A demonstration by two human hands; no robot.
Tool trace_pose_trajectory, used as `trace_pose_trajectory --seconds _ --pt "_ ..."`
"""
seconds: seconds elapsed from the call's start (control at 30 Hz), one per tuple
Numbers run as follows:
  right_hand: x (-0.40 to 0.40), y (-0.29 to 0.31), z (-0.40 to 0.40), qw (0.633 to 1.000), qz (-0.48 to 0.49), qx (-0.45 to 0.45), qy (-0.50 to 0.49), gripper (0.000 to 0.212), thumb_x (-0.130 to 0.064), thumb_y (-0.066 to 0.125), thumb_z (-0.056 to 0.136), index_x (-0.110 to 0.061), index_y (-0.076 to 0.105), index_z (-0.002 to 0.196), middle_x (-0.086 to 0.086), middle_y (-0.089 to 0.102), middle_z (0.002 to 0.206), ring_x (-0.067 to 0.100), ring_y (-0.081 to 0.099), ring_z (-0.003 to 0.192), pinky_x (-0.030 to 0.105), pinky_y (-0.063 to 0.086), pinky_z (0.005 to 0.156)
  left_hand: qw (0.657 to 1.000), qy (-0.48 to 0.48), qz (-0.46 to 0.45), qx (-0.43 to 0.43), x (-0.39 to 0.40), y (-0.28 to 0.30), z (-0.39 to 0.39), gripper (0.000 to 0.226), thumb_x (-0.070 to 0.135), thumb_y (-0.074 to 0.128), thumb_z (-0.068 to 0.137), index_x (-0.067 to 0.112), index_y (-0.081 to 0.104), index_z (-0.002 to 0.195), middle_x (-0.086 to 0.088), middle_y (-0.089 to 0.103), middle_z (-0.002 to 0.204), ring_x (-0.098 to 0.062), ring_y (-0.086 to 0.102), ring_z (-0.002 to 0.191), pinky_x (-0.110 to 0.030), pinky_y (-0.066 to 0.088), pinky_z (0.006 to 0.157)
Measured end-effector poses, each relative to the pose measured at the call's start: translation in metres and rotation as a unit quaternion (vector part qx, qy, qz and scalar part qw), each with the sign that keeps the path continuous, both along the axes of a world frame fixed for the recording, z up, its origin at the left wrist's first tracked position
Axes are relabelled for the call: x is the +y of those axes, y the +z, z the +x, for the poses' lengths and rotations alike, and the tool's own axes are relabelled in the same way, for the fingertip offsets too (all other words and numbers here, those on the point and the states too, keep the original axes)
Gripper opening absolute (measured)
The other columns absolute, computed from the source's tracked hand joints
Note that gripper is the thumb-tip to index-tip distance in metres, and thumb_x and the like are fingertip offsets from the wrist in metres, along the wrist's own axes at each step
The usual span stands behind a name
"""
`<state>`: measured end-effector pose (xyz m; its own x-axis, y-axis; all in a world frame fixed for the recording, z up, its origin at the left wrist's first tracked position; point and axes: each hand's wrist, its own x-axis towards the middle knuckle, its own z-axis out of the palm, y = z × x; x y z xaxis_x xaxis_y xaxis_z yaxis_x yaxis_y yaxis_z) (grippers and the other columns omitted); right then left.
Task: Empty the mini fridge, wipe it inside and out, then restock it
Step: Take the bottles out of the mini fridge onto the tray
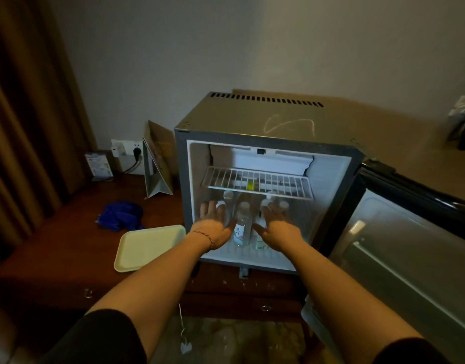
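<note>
A person stands facing a mini fridge (265, 132) that sits on a dark wooden cabinet (68, 248), seen from a camera on their head. The fridge door (410, 248) is swung wide open to the right. Both bare forearms reach forward into the lower compartment, under a white wire shelf (256, 181).

The left hand (211, 224) and the right hand (276, 228) are both spread, fingers straight, and grip nothing. Between them, on the fridge floor, stands a clear water bottle (242, 224) with a white cap, upright. More white-capped bottles stand behind and beside it, partly hidden by the hands; their number cannot be told. A small yellow-green item (250, 185) shows through the wire shelf; what it is cannot be made out.

To the left of the fridge, on the cabinet top, a pale empty tray (147, 248) lies just beside the fridge's lower corner. Farther left lies a crumpled blue cloth (121, 215).

The step in hand appears to be emptying the fridge, which looks barely begun. To do it well, each hand would best close around one bottle's body, low down, and lift it straight up before drawing it out, so that the neighbours are not knocked over. The front bottle should come out first to clear the way to those behind. Setting bottles upright on the tray keeps them together for restocking and leaves the cloth free for wiping.
</note>
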<state>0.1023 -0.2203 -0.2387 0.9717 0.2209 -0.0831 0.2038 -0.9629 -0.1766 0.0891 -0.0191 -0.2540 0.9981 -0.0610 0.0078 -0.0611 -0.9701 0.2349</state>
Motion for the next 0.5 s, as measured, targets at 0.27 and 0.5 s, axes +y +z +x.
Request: trace_pose_trajectory --seconds 0.27,0.5 --pt "-0.002 0.003 0.027 1.000 -0.017 -0.009 -0.001 0.071 -0.055 0.040 0.101 -0.021 0.014 0.158 0.007 0.011 0.166 0.037 0.032 0.144 0.049 0.037 0.111 1.000 0.005 0.006 -0.015 -0.016 -0.002 0.025 0.067 0.056 0.033 0.100 0.016 0.021 0.152 -0.011 0.020 0.154 -0.038 0.014 0.143 -0.049 0.031 0.112" --pt "-0.006 -0.007 0.041 0.998 0.028 -0.047 0.014 0.061 -0.049 0.045 0.102 -0.013 0.034 0.149 0.013 0.037 0.154 0.037 0.048 0.131 0.046 0.044 0.103 1.000 -0.011 -0.004 -0.023 -0.018 -0.009 0.054 0.069 0.059 0.032 0.099 0.016 0.021 0.153 -0.013 0.019 0.156 -0.037 0.023 0.140 -0.053 0.036 0.109"
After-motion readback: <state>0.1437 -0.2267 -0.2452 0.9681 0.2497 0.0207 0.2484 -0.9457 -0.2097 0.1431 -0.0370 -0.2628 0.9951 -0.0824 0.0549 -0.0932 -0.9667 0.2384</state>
